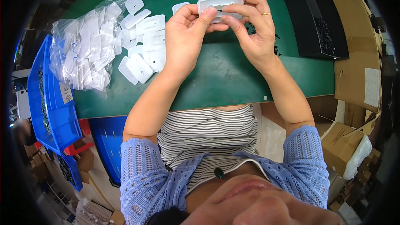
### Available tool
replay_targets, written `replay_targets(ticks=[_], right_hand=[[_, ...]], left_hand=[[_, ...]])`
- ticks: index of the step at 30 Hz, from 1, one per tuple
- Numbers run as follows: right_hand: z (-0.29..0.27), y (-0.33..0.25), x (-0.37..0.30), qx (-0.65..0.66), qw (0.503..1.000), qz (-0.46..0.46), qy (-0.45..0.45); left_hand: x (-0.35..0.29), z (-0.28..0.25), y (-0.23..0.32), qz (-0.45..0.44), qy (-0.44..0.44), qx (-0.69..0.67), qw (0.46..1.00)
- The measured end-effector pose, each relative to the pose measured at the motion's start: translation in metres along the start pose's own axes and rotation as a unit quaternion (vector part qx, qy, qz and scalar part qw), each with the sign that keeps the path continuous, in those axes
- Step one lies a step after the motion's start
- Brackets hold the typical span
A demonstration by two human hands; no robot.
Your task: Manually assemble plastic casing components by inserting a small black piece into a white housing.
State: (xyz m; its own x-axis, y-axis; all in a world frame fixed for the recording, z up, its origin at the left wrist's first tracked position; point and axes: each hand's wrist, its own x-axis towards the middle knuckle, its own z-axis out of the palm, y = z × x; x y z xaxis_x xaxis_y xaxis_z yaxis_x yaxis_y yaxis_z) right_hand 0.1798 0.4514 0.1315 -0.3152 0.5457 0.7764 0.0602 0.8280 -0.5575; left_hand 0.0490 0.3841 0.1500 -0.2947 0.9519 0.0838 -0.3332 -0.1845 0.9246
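Note:
Over the far middle of the table, both hands hold a shallow translucent-white plastic cover (213, 1) with rounded corners, its hollow side facing me. My left hand (187, 37) grips the cover's left end, thumb pressed on its inside. My right hand (255, 29) holds the right end, with the index finger reaching into the hollow and the thumb at the near edge. A small dark spot shows by the fingertips; whether it is a hole or a part is too small to tell. Another white cover (180, 6) lies partly hidden behind my left hand.
Loose white covers (153, 46) lie left of my hands, beside a clear bag (85, 52) full of them. Small black parts (278, 51) lie right of my right wrist. A black bin (306, 45) and cardboard box (356, 37) stand right. Blue bins (62, 131) hang left of the green table (233, 77).

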Motion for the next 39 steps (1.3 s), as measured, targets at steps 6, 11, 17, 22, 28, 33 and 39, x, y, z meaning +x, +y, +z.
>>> replay_targets(ticks=[6, 11, 17, 22, 28, 33, 39], right_hand=[[0.0, -0.003, 0.0, 0.002, 1.0, 0.003, -0.004], [-0.002, -0.009, 0.001, 0.113, 0.989, 0.097, -0.004], [-0.023, -0.009, 0.014, 0.163, 0.934, 0.282, -0.145], [-0.031, -0.008, 0.02, 0.201, 0.89, 0.347, -0.218], [-0.029, -0.007, 0.015, 0.139, 0.919, 0.296, -0.219], [-0.026, -0.01, 0.014, 0.19, 0.908, 0.316, -0.199], [-0.054, 0.008, 0.027, 0.169, 0.931, 0.244, -0.212]], left_hand=[[-0.001, 0.0, -0.001, 0.005, -0.007, 0.007, 1.0], [-0.002, 0.0, 0.0, 0.024, -0.013, 0.042, 0.999], [-0.003, -0.001, -0.002, 0.042, -0.043, 0.129, 0.99], [0.001, -0.004, 0.005, -0.009, -0.081, 0.197, 0.977], [0.0, -0.007, 0.0, -0.018, -0.08, 0.181, 0.98], [-0.002, -0.005, 0.009, -0.025, -0.064, 0.164, 0.984], [-0.051, -0.045, 0.058, 0.035, 0.065, 0.221, 0.973]])
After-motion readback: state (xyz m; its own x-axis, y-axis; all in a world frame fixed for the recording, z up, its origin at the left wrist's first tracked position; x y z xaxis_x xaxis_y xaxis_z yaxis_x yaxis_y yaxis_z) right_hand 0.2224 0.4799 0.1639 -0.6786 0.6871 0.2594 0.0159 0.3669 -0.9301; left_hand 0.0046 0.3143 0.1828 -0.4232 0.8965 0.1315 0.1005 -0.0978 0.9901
